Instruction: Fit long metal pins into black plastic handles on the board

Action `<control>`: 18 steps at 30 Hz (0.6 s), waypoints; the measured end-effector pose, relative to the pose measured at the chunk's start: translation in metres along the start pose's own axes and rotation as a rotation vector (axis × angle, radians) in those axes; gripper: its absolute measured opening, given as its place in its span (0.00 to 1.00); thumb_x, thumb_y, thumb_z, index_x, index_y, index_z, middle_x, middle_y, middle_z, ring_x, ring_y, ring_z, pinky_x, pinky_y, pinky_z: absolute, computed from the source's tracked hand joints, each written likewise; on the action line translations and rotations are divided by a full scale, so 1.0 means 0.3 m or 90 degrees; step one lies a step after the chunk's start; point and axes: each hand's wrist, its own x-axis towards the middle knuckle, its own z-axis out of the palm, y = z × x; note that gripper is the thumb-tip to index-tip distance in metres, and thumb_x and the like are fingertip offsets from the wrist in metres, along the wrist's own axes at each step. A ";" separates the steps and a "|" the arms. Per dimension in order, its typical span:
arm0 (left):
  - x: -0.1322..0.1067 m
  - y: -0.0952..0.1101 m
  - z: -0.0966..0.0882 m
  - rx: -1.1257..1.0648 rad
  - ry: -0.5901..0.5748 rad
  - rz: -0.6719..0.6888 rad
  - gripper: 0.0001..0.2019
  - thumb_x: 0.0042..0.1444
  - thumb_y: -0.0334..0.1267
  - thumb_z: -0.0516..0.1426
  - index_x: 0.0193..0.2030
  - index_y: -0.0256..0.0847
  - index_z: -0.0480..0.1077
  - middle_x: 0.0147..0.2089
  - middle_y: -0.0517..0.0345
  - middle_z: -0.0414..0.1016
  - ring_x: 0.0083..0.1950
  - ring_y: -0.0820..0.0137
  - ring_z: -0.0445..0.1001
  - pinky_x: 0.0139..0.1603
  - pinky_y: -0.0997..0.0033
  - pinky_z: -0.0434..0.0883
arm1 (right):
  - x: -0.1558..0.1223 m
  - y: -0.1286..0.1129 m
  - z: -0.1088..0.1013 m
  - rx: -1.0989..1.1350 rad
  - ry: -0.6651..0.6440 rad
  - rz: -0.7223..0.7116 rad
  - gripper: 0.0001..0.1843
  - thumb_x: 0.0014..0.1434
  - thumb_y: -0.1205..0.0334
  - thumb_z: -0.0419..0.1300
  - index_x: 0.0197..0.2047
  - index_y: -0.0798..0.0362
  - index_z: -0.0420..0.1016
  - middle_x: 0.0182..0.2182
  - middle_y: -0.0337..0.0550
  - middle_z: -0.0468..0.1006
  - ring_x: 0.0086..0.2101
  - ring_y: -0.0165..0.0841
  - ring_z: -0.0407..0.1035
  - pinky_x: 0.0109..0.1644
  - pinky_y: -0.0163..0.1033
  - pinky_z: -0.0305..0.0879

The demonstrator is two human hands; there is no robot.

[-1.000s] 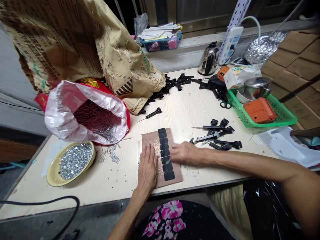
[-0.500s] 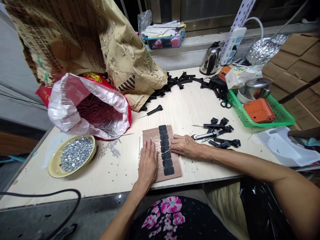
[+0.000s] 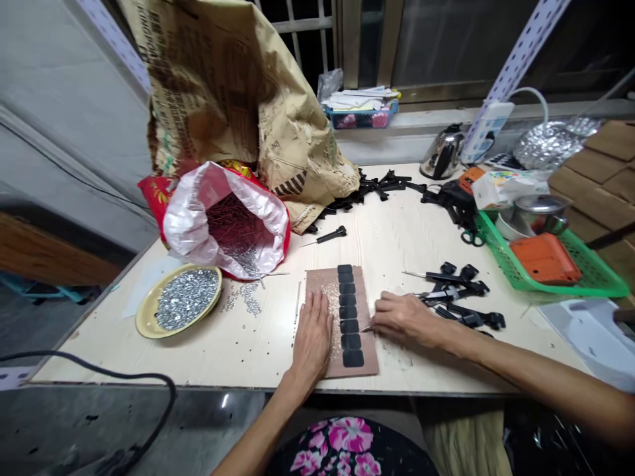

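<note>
A brown board [image 3: 370, 360] lies near the table's front edge, bearing a column of black rounded pads [image 3: 349, 325]. Small pale shiny bits [image 3: 331, 289] cover the area left of the pads. My left hand [image 3: 313, 330] rests flat on the board's left side, fingers stretched out. Just right of the pads, my right hand [image 3: 401, 318] is closed on a thin metal tool [image 3: 367, 328] whose tip points left over the board; the rest is hidden in the fingers. Black-handled pieces [image 3: 466, 291] with metal shafts lie beyond the right hand.
At left, a yellow bowl [image 3: 143, 322] holds small metal rings, some spilled beside it. Behind stands a red-and-white bag [image 3: 186, 221] of thin metal pins against a large paper sack [image 3: 282, 132]. A green basket [image 3: 501, 264] and steel kettle [image 3: 443, 152] are at right.
The camera view has shifted, so the scene sits further right and lower. My right hand has drawn back slightly rightward from the pads. My left hand stays flat on the board.
</note>
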 end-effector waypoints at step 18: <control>-0.045 -0.019 -0.106 -0.081 0.086 -0.018 0.19 0.63 0.33 0.46 0.61 0.41 0.61 0.65 0.46 0.59 0.67 0.59 0.55 0.61 0.53 0.65 | 0.719 0.267 0.086 -0.162 0.083 0.122 0.10 0.65 0.61 0.51 0.42 0.51 0.74 0.38 0.47 0.74 0.41 0.38 0.62 0.42 0.40 0.55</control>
